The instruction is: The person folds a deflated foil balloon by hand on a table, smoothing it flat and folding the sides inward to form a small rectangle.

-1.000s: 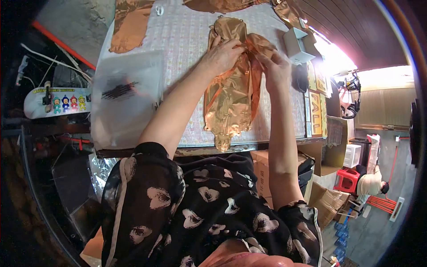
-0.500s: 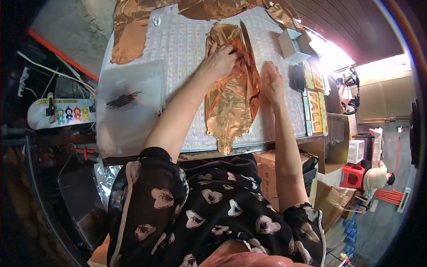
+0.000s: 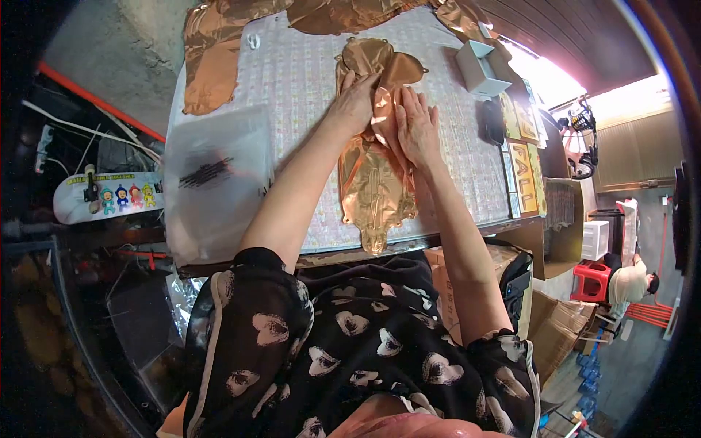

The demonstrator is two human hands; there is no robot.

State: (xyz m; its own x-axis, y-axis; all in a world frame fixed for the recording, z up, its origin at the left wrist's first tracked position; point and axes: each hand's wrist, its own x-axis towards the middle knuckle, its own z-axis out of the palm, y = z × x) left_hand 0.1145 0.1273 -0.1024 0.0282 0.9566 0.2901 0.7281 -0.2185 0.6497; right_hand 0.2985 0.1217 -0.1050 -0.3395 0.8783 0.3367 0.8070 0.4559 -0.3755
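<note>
A flat, copper-coloured foil balloon (image 3: 374, 179) lies lengthwise before me on the table, its narrow tail near the front edge. A long flap on its right side is folded inward, the rounded tip (image 3: 404, 69) sticking out at the upper right. My left hand (image 3: 354, 106) grips the foil at the fold's left side, its fingertips partly hidden by the flap. Along the fold's right edge, my right hand (image 3: 418, 128) lies flat with fingers stretched out, touching the foil.
More copper foil balloons (image 3: 212, 69) lie along the table's far and left edges. A clear plastic bag (image 3: 219, 139) with dark thin pieces sits at left. On the right are a white box (image 3: 482, 69), a dark object (image 3: 493, 123) and cards (image 3: 523, 171). A person (image 3: 628, 283) is in the background.
The foil's right flap has folded inward, its tip now pointing to the upper right. My right hand moved left from the table onto the foil; my left hand shifted slightly left.
</note>
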